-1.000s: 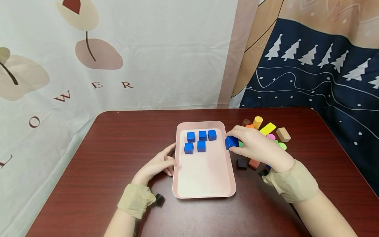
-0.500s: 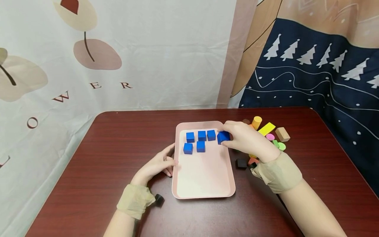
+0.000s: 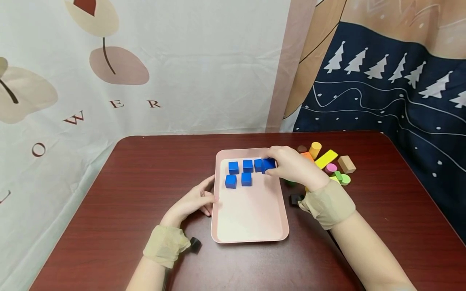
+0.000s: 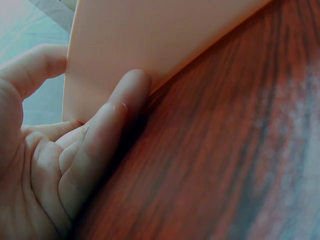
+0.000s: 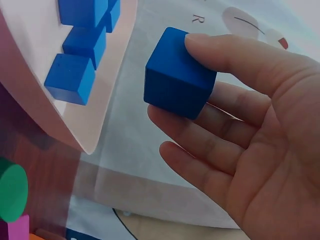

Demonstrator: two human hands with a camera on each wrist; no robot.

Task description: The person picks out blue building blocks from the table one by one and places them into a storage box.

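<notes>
My right hand [image 3: 296, 166] pinches a blue cube [image 5: 177, 75] between thumb and fingers. It is over the upper right part of the pink tray [image 3: 251, 218], and in the head view the cube overlaps the rightmost cube [image 3: 258, 165] of the back row. Several more blue cubes [image 3: 246, 179] sit in the tray in two rows, towards its far end. At the tray's left side, my left hand [image 3: 191, 202] holds the wall, its thumb over the rim and its other fingers against the outside [image 4: 130, 95].
Right of the tray lies a loose group of coloured blocks: a yellow cylinder [image 3: 315, 150], a yellow bar [image 3: 326, 159], a wooden block [image 3: 347, 164], a pink disc [image 3: 330, 168] and green pieces [image 3: 344, 179]. A black block [image 3: 295, 199] lies nearer, beside the tray's right edge.
My right hand has carried the blue cube leftward, from beyond the tray's right rim to over its back row. The left hand has stayed at the tray's left side.
</notes>
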